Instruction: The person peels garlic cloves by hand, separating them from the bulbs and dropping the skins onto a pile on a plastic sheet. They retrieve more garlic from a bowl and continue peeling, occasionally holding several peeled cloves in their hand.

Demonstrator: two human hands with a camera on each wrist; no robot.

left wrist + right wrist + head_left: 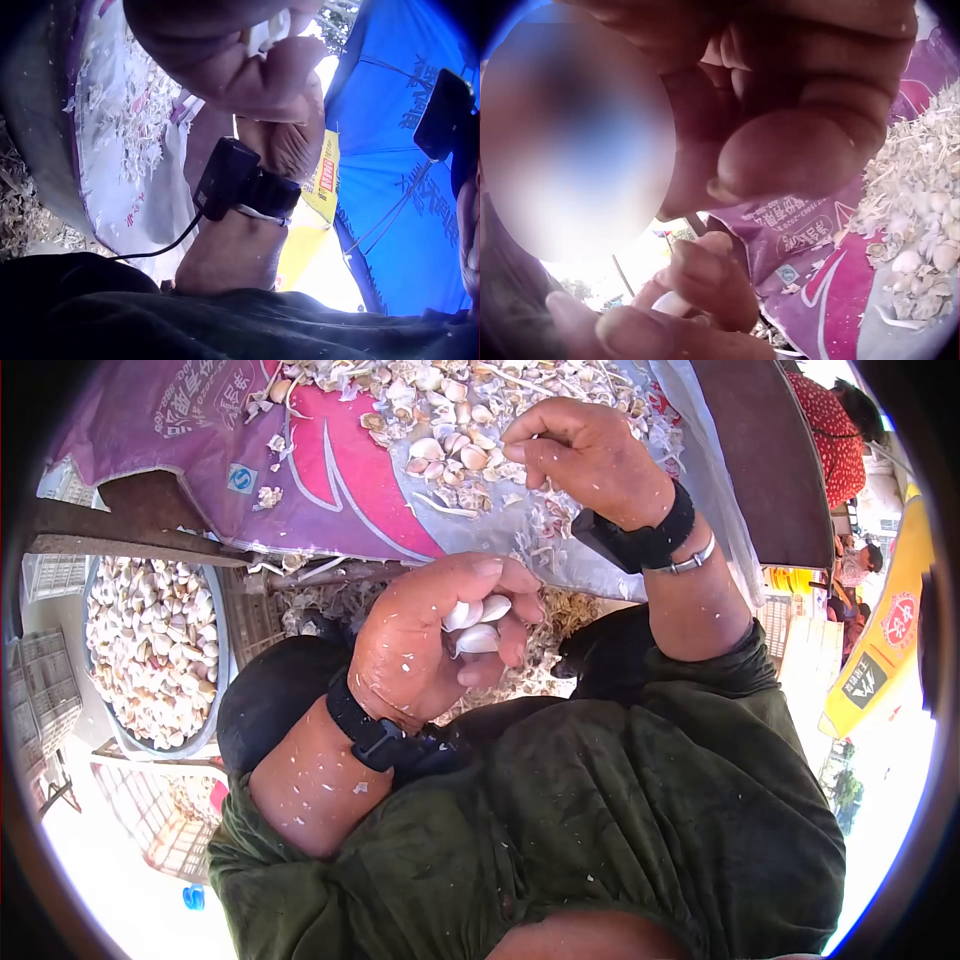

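Observation:
My left hand [395, 635] is cupped around several peeled white garlic cloves [478, 639], its fingers curled over them. A white clove [271, 31] shows between its fingers in the left wrist view. Over the near right part of the garlic heap [470, 445] hovers my right hand [600, 465], fingers bent and thumb close to the index finger. Its palm side is hidden in the head view and dark in the right wrist view, so I cannot tell whether it holds anything. Unpeeled cloves [472, 457] lie left of its fingertips, among loose skins.
A purple and pink printed sheet [330, 510] covers the work surface. Left of my knees stands a round basin [222, 650] full of cloves, with a plastic crate [150, 815] nearby. Papery skins [545, 660] are piled below the surface's edge. A person in red [828, 440] is at far right.

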